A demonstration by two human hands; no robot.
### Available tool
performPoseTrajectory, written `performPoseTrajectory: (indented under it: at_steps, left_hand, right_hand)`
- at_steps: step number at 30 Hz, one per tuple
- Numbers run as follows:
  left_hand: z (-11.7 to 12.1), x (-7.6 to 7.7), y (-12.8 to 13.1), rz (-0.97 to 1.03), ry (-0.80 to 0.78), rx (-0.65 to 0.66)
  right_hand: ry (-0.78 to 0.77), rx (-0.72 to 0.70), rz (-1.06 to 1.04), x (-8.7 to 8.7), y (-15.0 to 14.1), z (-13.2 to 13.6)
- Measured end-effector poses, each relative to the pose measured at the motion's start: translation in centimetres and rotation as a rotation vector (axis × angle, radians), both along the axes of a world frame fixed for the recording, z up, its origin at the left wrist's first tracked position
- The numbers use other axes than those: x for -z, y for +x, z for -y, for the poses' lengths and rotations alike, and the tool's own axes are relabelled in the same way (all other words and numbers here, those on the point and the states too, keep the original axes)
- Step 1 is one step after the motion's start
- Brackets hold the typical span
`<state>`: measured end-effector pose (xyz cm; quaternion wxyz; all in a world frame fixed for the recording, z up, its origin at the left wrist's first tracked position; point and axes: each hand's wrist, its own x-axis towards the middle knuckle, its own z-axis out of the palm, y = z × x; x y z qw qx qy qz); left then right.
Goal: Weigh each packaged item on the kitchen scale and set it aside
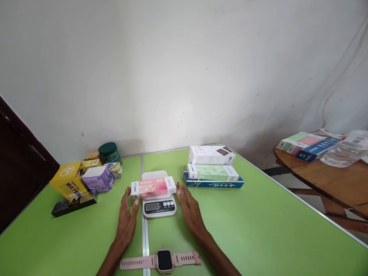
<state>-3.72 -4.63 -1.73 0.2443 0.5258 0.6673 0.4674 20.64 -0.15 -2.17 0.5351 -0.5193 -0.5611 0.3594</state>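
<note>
A pink and white toothpaste-style box [153, 187] lies crosswise on a white digital kitchen scale [159, 215], overhanging the platform at both sides. My left hand [126, 218] is by the box's left end, fingers stretched forward and thumb apart. At the right end, my right hand [190, 211] has its fingers extended, the tips close to the box; whether they touch it I cannot tell. Both hands are open. The scale's display is dark, with no readable digits. Between my forearms a pink-strapped smartwatch [165, 260] lies flat, its screen black.
Left stand a yellow box [69, 180], purple tissue pack [97, 179], black box [74, 205] and green-lidded jar [110, 153]. Right are a white box [212, 155], green box [212, 172] and blue box [214, 184]. A wooden side table [304, 168] holds more boxes and a clear plastic bottle [343, 150].
</note>
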Motion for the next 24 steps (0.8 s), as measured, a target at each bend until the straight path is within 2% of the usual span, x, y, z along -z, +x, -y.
performPoseTrajectory:
  at_steps: [4, 9, 14, 20, 24]
  left_hand:
    - [-0.5, 0.2, -1.1, 0.17, -0.026, -0.015]
    - [-1.0, 0.7, -1.5, 0.304, -0.005, -0.025]
    - [-0.8, 0.7, -0.6, 0.264, 0.07, -0.038]
    - [0.4, 0.6, 1.4, 0.11, 0.147, 0.008]
    - [1.5, -0.3, 2.5, 0.084, 0.139, 0.021]
  right_hand:
    - [-0.116, 0.042, -0.069, 0.1, 0.5, -0.2]
    - [-0.139, 0.041, -0.012, 0.8, 0.9, -0.5]
    - [-0.183, 0.02, -0.046, 1.3, 1.2, -0.7]
    - [-0.118, -0.009, 0.14, 0.1, 0.5, 1.2]
    - [-0.135, 0.006, 0.163, -0.8, -0.2, 2.4]
